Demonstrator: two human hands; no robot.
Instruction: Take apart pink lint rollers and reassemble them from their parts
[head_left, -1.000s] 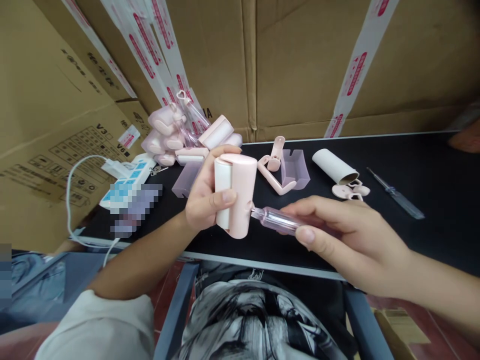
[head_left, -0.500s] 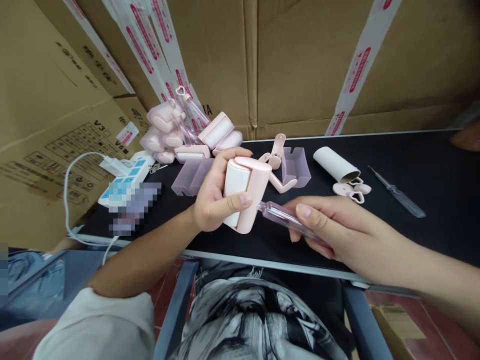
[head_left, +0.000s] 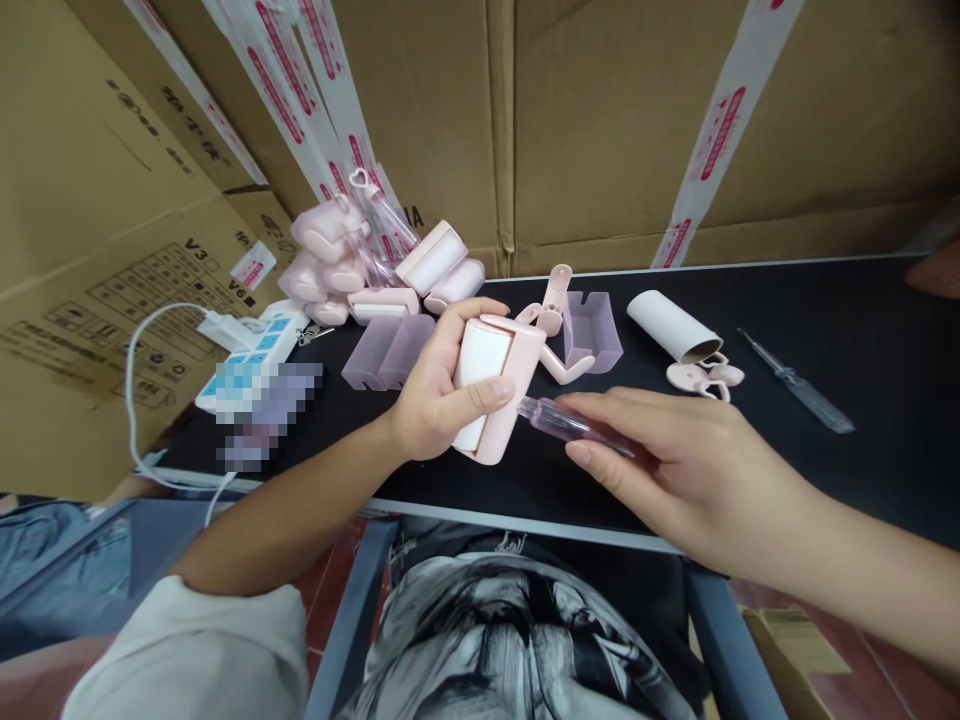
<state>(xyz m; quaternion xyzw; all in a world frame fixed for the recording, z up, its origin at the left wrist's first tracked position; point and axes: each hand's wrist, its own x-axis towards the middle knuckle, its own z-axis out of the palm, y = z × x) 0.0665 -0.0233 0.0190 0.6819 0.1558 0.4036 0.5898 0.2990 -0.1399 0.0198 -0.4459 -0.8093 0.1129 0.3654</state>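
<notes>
1. Head view, hands: the left hand [head_left: 431,400] grasps a pink lint roller [head_left: 501,388], thumb laid across the white roll at its front and fingers curled over the top behind it. The right hand [head_left: 675,470] is closed on the clear pink handle [head_left: 564,421], with fingers stretched along its top and the thumb underneath.
2. Position: the lint roller sits between the two hands, lifted above the near edge of the black table [head_left: 862,470]. It lies in the left palm, and the right fingertips are just beside it.
3. Axis: the roller's drum stands nearly upright, its top tipped a little to the right. The handle leaves the drum's lower right side and runs rightward, dipping slightly, into the right hand. Its far end is hidden under the fingers.
4. Table behind: a bare pink frame [head_left: 553,345] and a translucent cover [head_left: 592,330] lie just beyond the roller. Farther right lie a white paper roll [head_left: 671,325], heart-shaped caps [head_left: 705,375] and a screwdriver [head_left: 795,382].
5. Left side: a pile of finished rollers [head_left: 375,265] rests against cardboard boxes [head_left: 600,120], near a power strip [head_left: 251,350].
</notes>
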